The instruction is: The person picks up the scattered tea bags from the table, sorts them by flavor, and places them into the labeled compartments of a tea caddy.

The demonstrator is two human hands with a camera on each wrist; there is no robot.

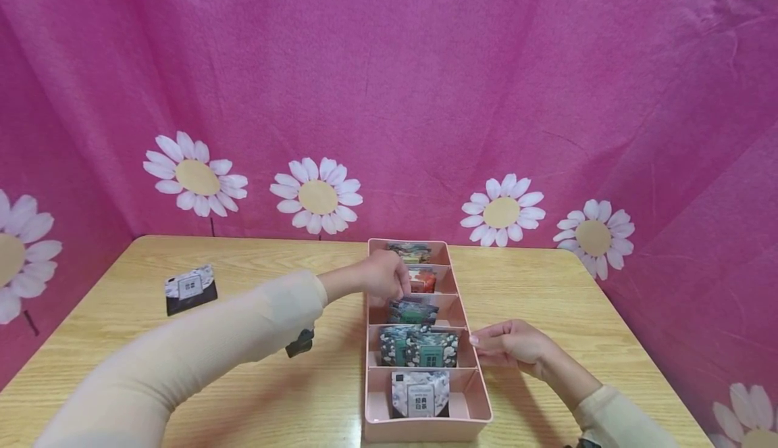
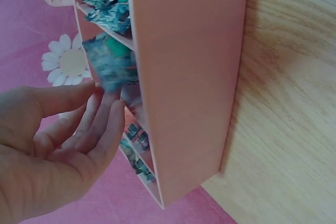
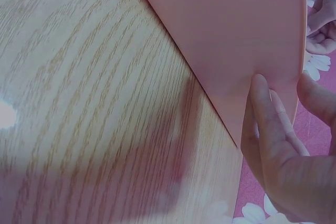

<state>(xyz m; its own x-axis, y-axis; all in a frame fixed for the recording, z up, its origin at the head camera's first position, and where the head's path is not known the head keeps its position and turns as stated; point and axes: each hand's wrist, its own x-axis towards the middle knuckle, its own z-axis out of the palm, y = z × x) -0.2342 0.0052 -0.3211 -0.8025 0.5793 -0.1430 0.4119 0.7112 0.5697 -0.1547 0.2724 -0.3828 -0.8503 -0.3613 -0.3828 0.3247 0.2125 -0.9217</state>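
Observation:
A long pink divided box (image 1: 425,429) stands on the table, with tea sachets in its compartments. My left hand (image 1: 384,276) reaches over the box's left rim. In the left wrist view, its thumb and fingertips pinch the edge of a blurred blue-green tea sachet (image 2: 109,61) at the middle compartment. My right hand (image 1: 516,345) holds the box's right wall, thumb at the rim and fingers against the outside (image 3: 262,108). Dark floral sachets (image 1: 431,348) fill the compartment nearer me. A white-and-black sachet (image 1: 421,394) stands in the nearest one.
Another white-and-black sachet (image 1: 191,289) lies on the wooden table (image 1: 292,407) at the left. Red sachets (image 1: 422,279) and yellowish-green ones (image 1: 413,253) sit in the far compartments. A pink curtain (image 1: 389,96) with daisies hangs behind the table.

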